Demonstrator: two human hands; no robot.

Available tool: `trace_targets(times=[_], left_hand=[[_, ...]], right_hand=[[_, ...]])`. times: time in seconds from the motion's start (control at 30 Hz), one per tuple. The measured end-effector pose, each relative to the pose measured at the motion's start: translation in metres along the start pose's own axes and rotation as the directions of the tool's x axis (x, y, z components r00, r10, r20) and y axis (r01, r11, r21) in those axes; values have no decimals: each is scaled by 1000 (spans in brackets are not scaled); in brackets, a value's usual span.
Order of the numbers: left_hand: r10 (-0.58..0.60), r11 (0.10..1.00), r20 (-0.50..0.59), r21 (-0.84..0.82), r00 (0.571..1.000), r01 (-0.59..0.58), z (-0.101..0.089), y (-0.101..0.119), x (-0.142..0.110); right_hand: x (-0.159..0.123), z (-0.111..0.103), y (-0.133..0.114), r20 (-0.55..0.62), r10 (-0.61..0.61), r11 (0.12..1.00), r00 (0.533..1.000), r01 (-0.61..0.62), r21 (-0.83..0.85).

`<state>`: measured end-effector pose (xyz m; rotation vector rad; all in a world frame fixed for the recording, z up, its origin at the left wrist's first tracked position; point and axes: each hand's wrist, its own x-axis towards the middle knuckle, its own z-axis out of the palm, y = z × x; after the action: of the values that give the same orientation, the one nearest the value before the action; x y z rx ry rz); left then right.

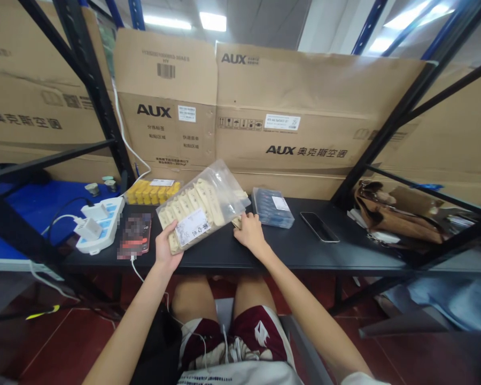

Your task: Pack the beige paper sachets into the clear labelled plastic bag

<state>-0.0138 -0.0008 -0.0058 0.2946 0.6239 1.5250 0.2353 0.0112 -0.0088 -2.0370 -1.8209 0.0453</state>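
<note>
I'm steadying clear plastic bag (200,208) of cream packets, tilted up on desk (296,240); left hand (168,247) fingers pinching bag's lower edge, right hand (250,232) fingers lying open at its corner. Two-handed hold spreading weight well.

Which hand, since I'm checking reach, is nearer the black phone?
Right: the right hand sits at the corner of the clear bag, a short way left of the phone; the left hand holds the bag's lower edge, much farther left.

Left hand (167,248), right hand (250,232) both reach forward.
</note>
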Motion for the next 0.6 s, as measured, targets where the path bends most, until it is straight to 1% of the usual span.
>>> trace_targets(times=[0.07, 0.13, 0.2, 0.27, 0.3, 0.33, 0.37, 0.4, 0.43, 0.47, 0.5, 0.53, 0.57, 0.6], left_hand=[[-16, 1000, -6, 11, 1000, 16, 1, 0, -1], [-26, 999, -14, 26, 1000, 26, 2, 0, -2], [-31, 999, -20, 39, 999, 32, 3, -1, -2], [-27, 998, -11, 50, 1000, 28, 2, -2, -1], [-22, 998, -3, 57, 1000, 22, 1, -2, -1], [-16, 998, 5, 66, 1000, 15, 0, -3, 0], [-9, 997, 12, 77, 1000, 8, -1, -4, 1], [-4, 996, 20, 90, 1000, 2, -3, -5, 2], [1, 994, 27, 105, 1000, -4, -4, -6, 3], [6, 993, 34, 119, 999, -10, -6, -7, 4], [13, 991, 42, 132, 999, -18, -8, -8, 5], [20, 989, 50, 144, 999, -27, -9, -9, 6], [26, 987, 58, 158, 998, -34, -11, -9, 6], [31, 984, 64, 174, 997, -42, -12, -10, 7]], right_hand=[[7, -9, 6, 35, 20, 997, 999, -22, 68], [12, -23, 14, 46, 14, 986, 999, -22, 164], [15, -42, 21, -6, -6, 961, 1000, 7, 277], [17, -63, 25, -117, -7, 921, 993, 52, 385], [17, -73, 26, -197, -3, 867, 980, 101, 487], [17, -83, 25, -279, 5, 768, 960, 175, 616], [15, -92, 24, -350, 20, 619, 937, 263, 740], [14, -99, 22, -399, 37, 438, 916, 344, 830], [11, -106, 20, -420, 42, 263, 907, 395, 880], [8, -110, 17, -409, 24, 134, 912, 402, 906], [5, -114, 14, -371, -23, 77, 928, 371, 925], [1, -117, 12, -317, -82, 64, 945, 322, 944], [-2, -119, 11, -258, -146, 80, 955, 272, 959], [-5, -122, 10, -201, -210, 118, 957, 228, 966]])
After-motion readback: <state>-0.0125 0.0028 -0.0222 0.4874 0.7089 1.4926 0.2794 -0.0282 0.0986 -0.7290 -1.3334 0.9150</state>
